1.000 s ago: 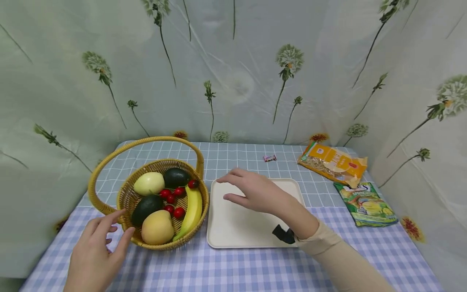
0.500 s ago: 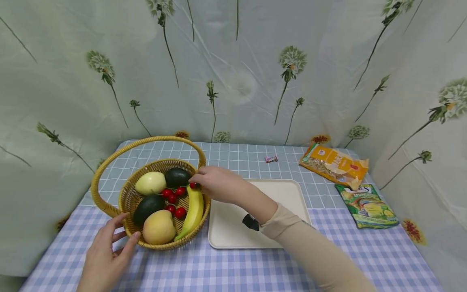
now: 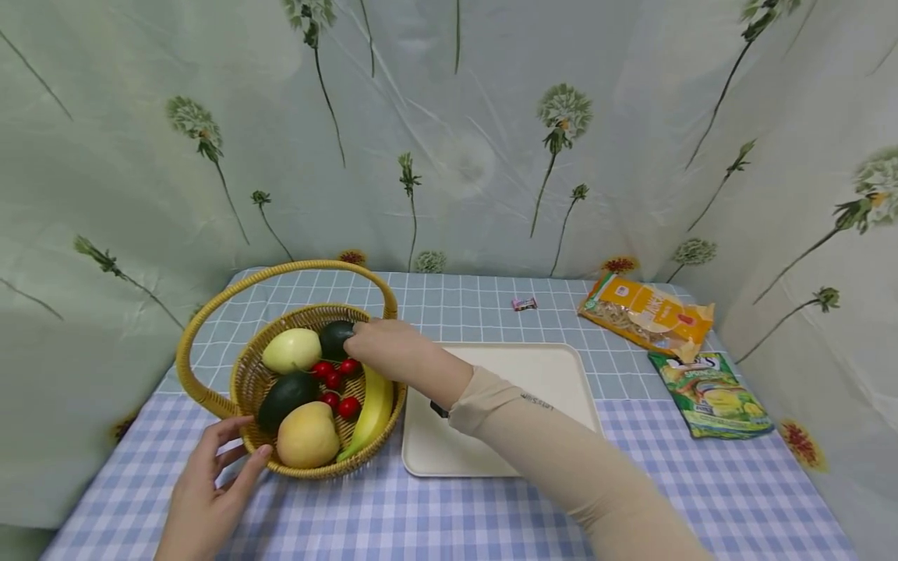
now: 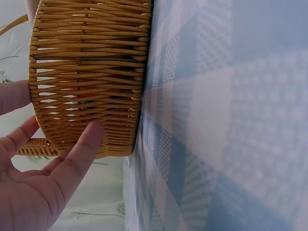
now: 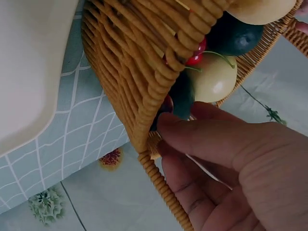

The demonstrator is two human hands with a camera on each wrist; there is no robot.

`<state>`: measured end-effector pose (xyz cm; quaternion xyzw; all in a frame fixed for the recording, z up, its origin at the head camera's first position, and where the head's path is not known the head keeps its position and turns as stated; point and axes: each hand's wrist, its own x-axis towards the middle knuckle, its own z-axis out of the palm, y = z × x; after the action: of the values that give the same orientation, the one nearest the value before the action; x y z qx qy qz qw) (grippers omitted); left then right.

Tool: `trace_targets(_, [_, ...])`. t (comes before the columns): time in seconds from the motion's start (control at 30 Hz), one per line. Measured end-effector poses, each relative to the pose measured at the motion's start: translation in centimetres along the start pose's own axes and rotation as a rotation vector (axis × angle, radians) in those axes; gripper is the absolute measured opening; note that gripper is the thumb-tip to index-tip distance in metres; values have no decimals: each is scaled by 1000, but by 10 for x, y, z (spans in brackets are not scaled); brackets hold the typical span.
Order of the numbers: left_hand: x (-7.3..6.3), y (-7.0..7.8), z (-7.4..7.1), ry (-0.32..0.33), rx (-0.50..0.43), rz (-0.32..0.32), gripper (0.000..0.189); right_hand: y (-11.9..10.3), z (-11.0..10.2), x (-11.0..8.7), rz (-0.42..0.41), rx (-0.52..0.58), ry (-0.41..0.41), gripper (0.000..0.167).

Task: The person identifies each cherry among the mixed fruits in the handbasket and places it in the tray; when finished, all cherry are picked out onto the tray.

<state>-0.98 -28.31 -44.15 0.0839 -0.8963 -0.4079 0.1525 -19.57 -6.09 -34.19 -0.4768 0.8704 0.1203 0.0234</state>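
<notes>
A yellow wicker basket point(image 3: 242, 382) with a tall handle holds a banana point(image 3: 373, 409), a yellow peach-like fruit point(image 3: 307, 436), a pale green fruit point(image 3: 291, 350), two dark green avocado-like fruits point(image 3: 288, 399) and several red cherries point(image 3: 333, 379). My left hand point(image 3: 210, 483) touches the basket's near left side, thumb against the weave and fingers at the rim. My right hand point(image 3: 396, 351) reaches over the far right rim. In the right wrist view, the right thumb tip lies beside a dark red round fruit point(image 5: 167, 103), near the avocado-like fruit point(image 5: 183, 94). Whether they pinch it is hidden.
Beneath the right forearm lies a white tray point(image 3: 561, 374), to the right of the basket. An orange snack bag point(image 3: 645, 315) and a green packet point(image 3: 712, 397) lie at the far right. A small pink-wrapped candy point(image 3: 524, 304) is near the back edge.
My right hand has moved left from over the tray into the basket's far right side. My left hand has shifted slightly right, up against the basket.
</notes>
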Motion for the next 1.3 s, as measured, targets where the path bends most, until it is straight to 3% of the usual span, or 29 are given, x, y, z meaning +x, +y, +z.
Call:
trace_targets(0.67, [0,1,-1,-41,-11,-71,51,0,4,9,7,-12,30,22])
trace_targets(1.3, [-1,1,-2,-63,5,-105,52,2,3,15,-33,-39,-12,22])
